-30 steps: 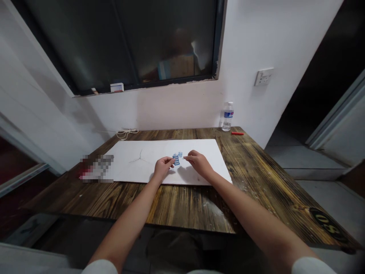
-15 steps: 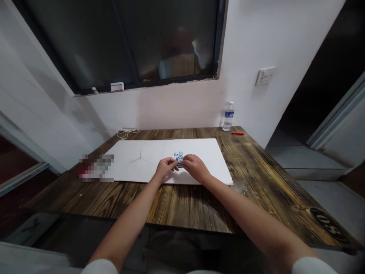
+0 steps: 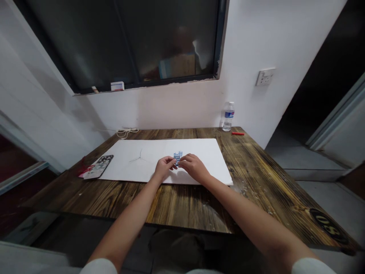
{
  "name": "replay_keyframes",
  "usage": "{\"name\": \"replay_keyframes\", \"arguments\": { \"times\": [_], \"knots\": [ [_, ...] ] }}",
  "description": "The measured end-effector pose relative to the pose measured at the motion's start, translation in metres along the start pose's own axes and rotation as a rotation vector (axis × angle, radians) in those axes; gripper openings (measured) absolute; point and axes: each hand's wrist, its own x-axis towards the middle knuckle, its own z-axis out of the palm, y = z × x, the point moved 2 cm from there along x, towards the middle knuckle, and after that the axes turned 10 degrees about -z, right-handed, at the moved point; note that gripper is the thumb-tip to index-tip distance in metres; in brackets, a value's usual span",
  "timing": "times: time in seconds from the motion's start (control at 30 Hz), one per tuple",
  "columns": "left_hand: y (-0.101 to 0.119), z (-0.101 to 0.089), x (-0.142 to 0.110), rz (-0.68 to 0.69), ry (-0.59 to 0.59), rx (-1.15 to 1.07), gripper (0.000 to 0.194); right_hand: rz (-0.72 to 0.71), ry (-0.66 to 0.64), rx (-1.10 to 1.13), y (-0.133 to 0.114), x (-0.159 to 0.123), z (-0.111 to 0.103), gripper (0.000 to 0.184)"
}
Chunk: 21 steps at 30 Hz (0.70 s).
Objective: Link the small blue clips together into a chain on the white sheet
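Well, in the head view, the left grip and right grip pinch narrow on small blue pieces, held between their fingertips just above a white board. The pieces form one bunch, with none set down apart from the grips.

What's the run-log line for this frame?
hands: left hand, right hand | touching: small blue-and-white piece | under: white sheet on wooden table | nearby: smartphone, water bottle
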Motion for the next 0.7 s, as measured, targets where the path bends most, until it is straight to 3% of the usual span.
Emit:
{"name": "replay_keyframes", "arguments": {
  "times": [0.2,0.5,0.7],
  "knots": [
    [-0.005,-0.011,0.008,0.024,0.200,-0.009,0.035,0.131,-0.012,-0.005,0.003,-0.001,0.003,0.028],
    [-0.005,-0.015,0.009,0.027,0.266,0.006,0.035,0.173,-0.374,-0.043,0.003,-0.012,0.023,0.050],
    [-0.007,-0.015,0.011,0.024,0.264,-0.005,0.033,0.126,-0.454,-0.065,0.003,-0.008,0.017,0.026]
  ]
}}
